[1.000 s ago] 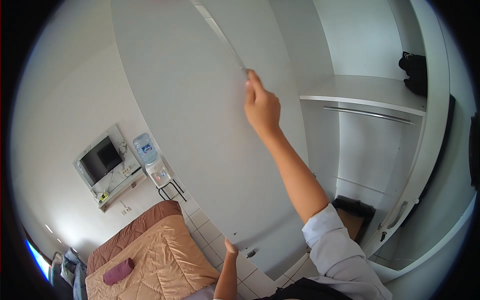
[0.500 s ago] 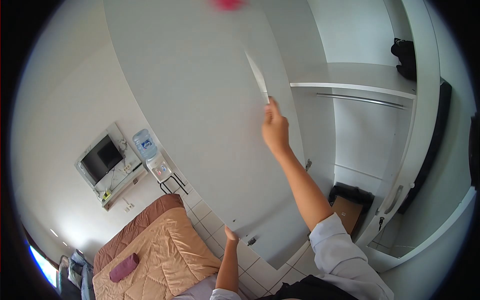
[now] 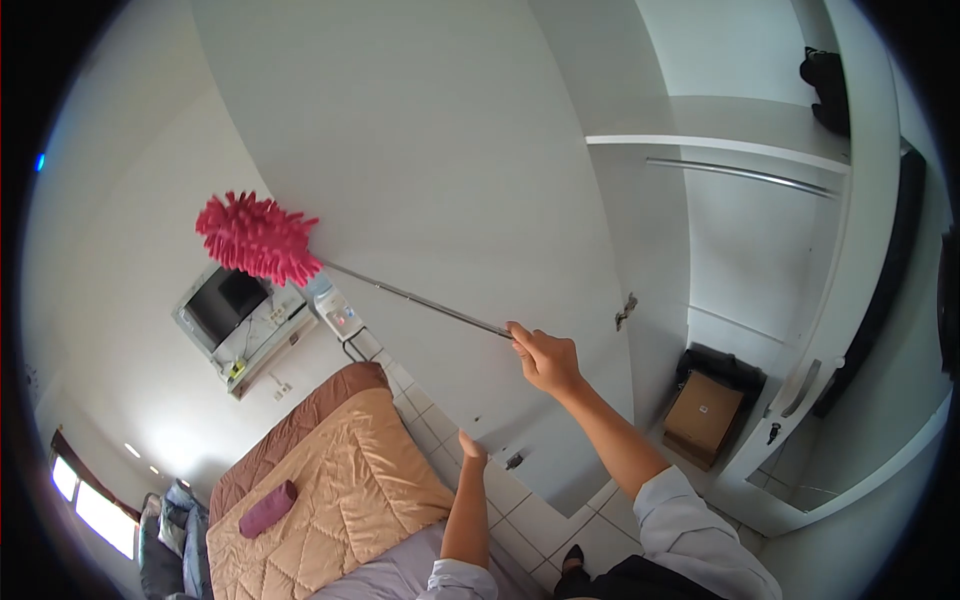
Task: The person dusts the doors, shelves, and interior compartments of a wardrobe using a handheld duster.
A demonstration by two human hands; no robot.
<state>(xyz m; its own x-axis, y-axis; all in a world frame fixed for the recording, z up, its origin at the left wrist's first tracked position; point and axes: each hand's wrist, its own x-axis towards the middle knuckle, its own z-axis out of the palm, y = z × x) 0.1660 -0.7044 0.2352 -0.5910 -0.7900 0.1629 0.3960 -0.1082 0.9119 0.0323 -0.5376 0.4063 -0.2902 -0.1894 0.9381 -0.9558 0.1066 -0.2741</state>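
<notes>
My right hand [image 3: 548, 360] is closed around the thin metal handle [image 3: 420, 300] of a duster. Its fluffy pink-red head [image 3: 258, 238] points up and left, past the outer edge of the open grey wardrobe door [image 3: 420, 150]. Low on that door, my left hand [image 3: 473, 449] holds its edge, with some fingers hidden. Beside the left hand, a small dark lock [image 3: 514, 462] sits on the door's inner face.
To the right stands the wardrobe with a shelf [image 3: 740, 120], a hanging rail [image 3: 740, 177] and a cardboard box [image 3: 703, 410] at the bottom. A bed [image 3: 340, 480] lies lower left. Behind are a wall television [image 3: 222, 310] and a water dispenser [image 3: 338, 312].
The duster's head has swung from the top of the view down and left, past the door's edge. My right hand has come lower. The left hand stays at the door edge.
</notes>
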